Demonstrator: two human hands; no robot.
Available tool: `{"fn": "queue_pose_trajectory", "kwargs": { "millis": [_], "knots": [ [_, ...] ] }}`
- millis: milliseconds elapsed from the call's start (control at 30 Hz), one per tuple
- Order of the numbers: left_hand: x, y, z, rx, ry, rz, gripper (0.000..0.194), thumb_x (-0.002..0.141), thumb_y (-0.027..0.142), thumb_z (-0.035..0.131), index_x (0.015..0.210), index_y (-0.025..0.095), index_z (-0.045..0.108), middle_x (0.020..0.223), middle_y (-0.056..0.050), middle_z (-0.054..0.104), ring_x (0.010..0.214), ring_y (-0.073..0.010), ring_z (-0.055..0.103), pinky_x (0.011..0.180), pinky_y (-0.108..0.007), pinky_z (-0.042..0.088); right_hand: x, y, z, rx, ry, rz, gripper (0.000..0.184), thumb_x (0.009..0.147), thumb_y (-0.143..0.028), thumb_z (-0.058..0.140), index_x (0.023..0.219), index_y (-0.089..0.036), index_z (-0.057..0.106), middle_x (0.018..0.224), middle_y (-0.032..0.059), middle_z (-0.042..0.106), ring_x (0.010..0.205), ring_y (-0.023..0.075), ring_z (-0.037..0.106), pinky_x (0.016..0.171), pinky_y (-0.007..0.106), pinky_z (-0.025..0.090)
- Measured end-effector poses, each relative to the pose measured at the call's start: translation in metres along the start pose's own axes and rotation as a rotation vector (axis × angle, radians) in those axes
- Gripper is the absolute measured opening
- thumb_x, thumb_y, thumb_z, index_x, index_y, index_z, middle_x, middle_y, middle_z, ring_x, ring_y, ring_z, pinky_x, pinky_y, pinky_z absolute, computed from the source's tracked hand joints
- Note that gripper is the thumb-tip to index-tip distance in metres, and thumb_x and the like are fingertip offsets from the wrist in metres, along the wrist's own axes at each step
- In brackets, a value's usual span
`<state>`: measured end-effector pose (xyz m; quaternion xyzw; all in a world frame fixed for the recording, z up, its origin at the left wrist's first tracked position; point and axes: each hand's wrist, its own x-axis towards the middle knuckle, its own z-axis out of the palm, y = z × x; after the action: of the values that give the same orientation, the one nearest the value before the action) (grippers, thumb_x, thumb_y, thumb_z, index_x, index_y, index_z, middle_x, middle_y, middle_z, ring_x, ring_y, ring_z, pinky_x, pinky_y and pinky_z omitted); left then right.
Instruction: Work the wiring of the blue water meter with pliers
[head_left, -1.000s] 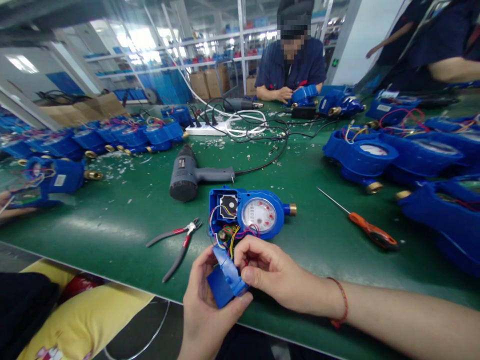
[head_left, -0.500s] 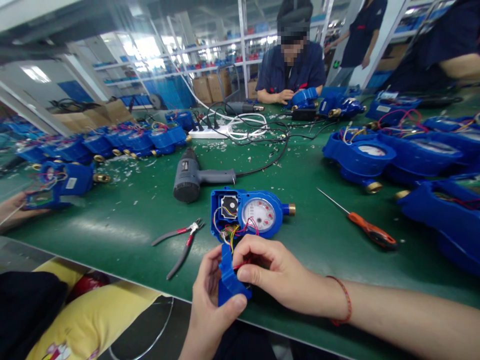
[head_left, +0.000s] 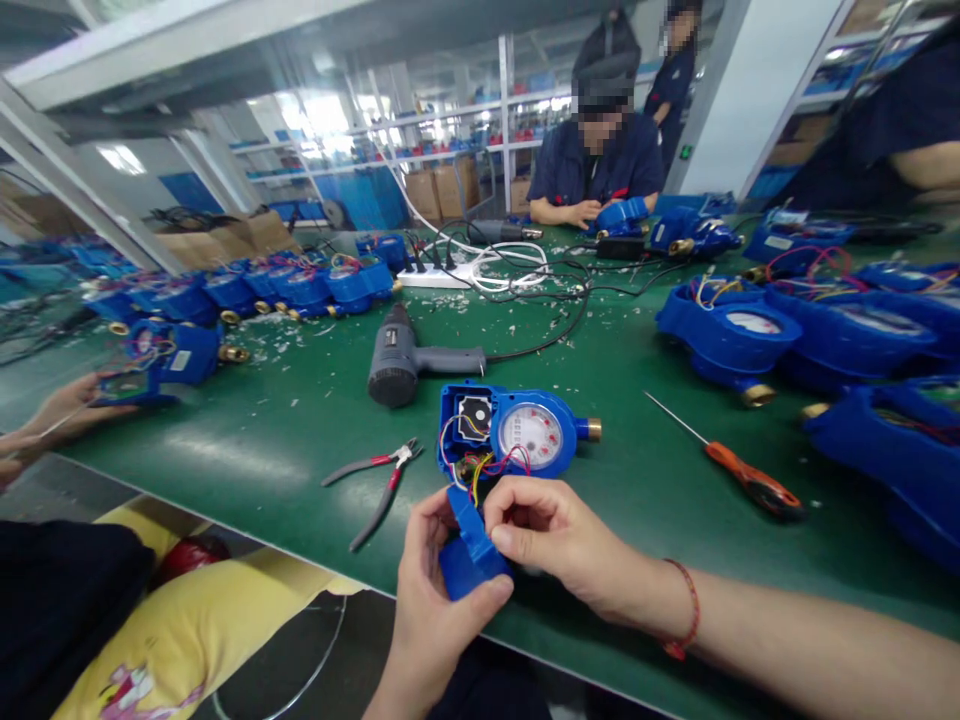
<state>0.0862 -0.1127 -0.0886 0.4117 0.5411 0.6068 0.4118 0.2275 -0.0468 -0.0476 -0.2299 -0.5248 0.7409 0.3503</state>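
An open blue water meter (head_left: 517, 430) lies on the green table (head_left: 262, 440) in front of me, its dial up and coloured wires spilling from its left compartment. My left hand (head_left: 431, 590) grips a small blue plastic cover (head_left: 469, 550) just below the meter. Against that cover my right hand (head_left: 551, 540) is pinched closed, fingers at the wires where they reach it; what it pinches is too small to name.
Red-handled pliers (head_left: 379, 480) lie left of the meter, a grey power tool (head_left: 412, 360) behind it, an orange screwdriver (head_left: 739, 475) to the right. Rows of blue meters (head_left: 285, 290) fill left and right. A seated person (head_left: 600, 160) works opposite; another's hand (head_left: 67, 405) at left.
The view has shifted up and left slightly. My left hand has turned the blue cover a little while my right fingers stay pinched at it. The meter has not moved.
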Motion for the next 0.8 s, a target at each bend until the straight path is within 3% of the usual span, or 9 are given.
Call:
{"fn": "queue_pose_trajectory", "kwargs": {
  "millis": [200, 333, 533, 667, 733, 800],
  "knots": [
    [-0.002, -0.003, 0.006, 0.175, 0.093, 0.084, 0.066, 0.058, 0.025, 0.082, 0.117, 0.02, 0.053, 0.112, -0.007, 0.063, 0.108, -0.0266, 0.061, 0.095, -0.04, 0.049, -0.002, 0.003, -0.008, 0.057, 0.007, 0.137, 0.025, 0.071, -0.032, 0.073, 0.074, -0.014, 0.056, 0.069, -0.0016, 0.048, 0.064, 0.0103, 0.04, 0.061, 0.024, 0.031],
    [-0.004, -0.004, 0.015, 0.204, 0.213, 0.091, 0.063, 0.058, 0.029, 0.078, 0.116, 0.02, 0.053, 0.111, -0.008, 0.063, 0.107, -0.0277, 0.06, 0.096, -0.044, 0.046, -0.004, 0.005, -0.01, 0.057, 0.023, 0.17, 0.029, 0.071, -0.037, 0.073, 0.075, -0.014, 0.055, 0.07, -0.001, 0.048, 0.065, 0.0109, 0.04, 0.064, 0.024, 0.032],
    [-0.004, -0.013, 0.007, 0.317, 0.132, 0.168, 0.068, 0.065, 0.025, 0.078, 0.126, 0.021, 0.049, 0.119, -0.01, 0.061, 0.111, -0.0302, 0.06, 0.098, -0.05, 0.048, 0.0, 0.008, -0.007, -0.028, 0.028, 0.2, 0.043, 0.075, -0.053, 0.07, 0.073, -0.017, 0.046, 0.068, -0.0029, 0.041, 0.063, 0.0099, 0.037, 0.064, 0.023, 0.034],
    [-0.007, -0.022, 0.008, 0.429, 0.218, 0.334, 0.068, 0.072, 0.025, 0.074, 0.134, 0.021, 0.045, 0.128, -0.014, 0.056, 0.117, -0.0307, 0.058, 0.101, -0.051, 0.047, -0.001, -0.001, -0.013, -0.252, 0.009, 0.19, 0.036, 0.081, -0.05, 0.065, 0.074, -0.017, 0.053, 0.07, 0.0002, 0.049, 0.064, 0.0132, 0.046, 0.063, 0.026, 0.039],
    [-0.009, -0.026, 0.013, 0.407, 0.304, 0.391, 0.07, 0.07, 0.022, 0.074, 0.134, 0.021, 0.045, 0.129, -0.014, 0.055, 0.118, -0.0318, 0.057, 0.101, -0.052, 0.047, -0.006, -0.016, -0.016, -0.475, 0.017, 0.106, 0.021, 0.085, -0.038, 0.064, 0.083, -0.017, 0.064, 0.091, 0.0071, 0.061, 0.085, 0.0191, 0.056, 0.077, 0.031, 0.045],
    [-0.009, -0.029, 0.018, 0.355, 0.356, 0.412, 0.071, 0.066, 0.02, 0.073, 0.132, 0.021, 0.047, 0.13, -0.014, 0.054, 0.118, -0.0327, 0.056, 0.102, -0.053, 0.047, -0.01, -0.038, -0.014, -0.841, 0.069, -0.09, 0.016, 0.09, -0.027, 0.057, 0.099, -0.02, 0.068, 0.12, 0.0098, 0.06, 0.111, 0.0225, 0.055, 0.095, 0.034, 0.04]
  ]
}}
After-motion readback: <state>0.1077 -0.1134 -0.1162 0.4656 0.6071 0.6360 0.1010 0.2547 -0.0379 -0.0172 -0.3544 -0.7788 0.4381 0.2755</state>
